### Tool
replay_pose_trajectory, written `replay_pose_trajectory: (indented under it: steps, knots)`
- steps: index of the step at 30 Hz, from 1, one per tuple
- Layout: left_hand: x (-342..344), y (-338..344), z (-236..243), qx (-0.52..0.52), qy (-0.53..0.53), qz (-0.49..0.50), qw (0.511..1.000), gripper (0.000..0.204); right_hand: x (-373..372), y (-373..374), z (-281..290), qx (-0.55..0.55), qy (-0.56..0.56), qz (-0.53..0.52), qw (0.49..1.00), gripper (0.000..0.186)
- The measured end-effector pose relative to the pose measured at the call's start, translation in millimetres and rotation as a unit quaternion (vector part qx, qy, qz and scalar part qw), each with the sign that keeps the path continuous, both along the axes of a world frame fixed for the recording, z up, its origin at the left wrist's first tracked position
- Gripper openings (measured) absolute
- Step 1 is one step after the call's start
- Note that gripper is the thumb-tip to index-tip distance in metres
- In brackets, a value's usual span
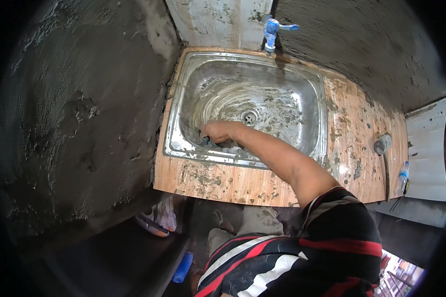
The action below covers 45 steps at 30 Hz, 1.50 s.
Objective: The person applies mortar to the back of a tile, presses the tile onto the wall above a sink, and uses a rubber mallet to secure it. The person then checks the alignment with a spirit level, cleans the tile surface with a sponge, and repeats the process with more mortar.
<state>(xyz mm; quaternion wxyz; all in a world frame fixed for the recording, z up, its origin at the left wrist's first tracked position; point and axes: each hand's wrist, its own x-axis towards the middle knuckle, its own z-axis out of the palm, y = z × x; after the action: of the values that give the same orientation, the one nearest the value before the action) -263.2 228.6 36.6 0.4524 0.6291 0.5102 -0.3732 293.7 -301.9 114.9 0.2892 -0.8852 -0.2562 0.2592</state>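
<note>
My right hand (218,131) reaches into the metal sink (309,99), at its near left corner. Its fingers are closed and point downward, against a dark grey wad (206,141); whether this is a rag or wet cement I cannot tell. Grey smears curve in arcs over the basin floor, around the drain (249,117). Cement splashes also mark the sink's rim. My left hand cannot be made out; only a small patch of skin shows beside my striped shirt at the bottom.
A blue tap (271,34) stands behind the sink. On the splattered wood-patterned counter (349,143) lie a hammer or mallet (383,144) and a clear plastic bottle (404,175). Dark plastered walls (89,114) rise left and behind. Below are a shoe (152,225) and a blue object (183,267).
</note>
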Motion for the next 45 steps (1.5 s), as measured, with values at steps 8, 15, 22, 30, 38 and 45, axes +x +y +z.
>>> replay_pose_trajectory:
  steps: [8, 15, 22, 30, 38, 45]
  knots:
    - [7, -4, 13, 0.001, -0.004, -0.02, 1.0, 0.039, 31, -80, 23, 0.078, -0.031, -0.128, 0.988, 0.047]
    - [14, -14, 13, -0.015, -0.022, -0.028, 0.999, 0.036, 25, -70, -31, -0.03, -0.127, -0.19, 0.973, 0.039]
    - [10, -28, -14, 0.004, -0.04, -0.033, 0.999, 0.025, -65, -59, -13, -0.063, -0.087, -0.216, 0.97, 0.042]
    - [8, -36, -25, 0.013, -0.035, -0.046, 0.998, 0.027, -63, -35, -16, 0.039, 0.049, -0.118, 0.991, 0.041]
    - [12, -32, -17, 0.002, -0.034, -0.073, 0.997, 0.032, -34, -5, -3, 0.136, 0.239, -0.194, 0.942, 0.039]
    - [62, -7, -27, -0.02, -0.045, -0.139, 0.989, 0.037, -45, -15, 42, 0.56, 0.442, -0.362, 0.6, 0.04]
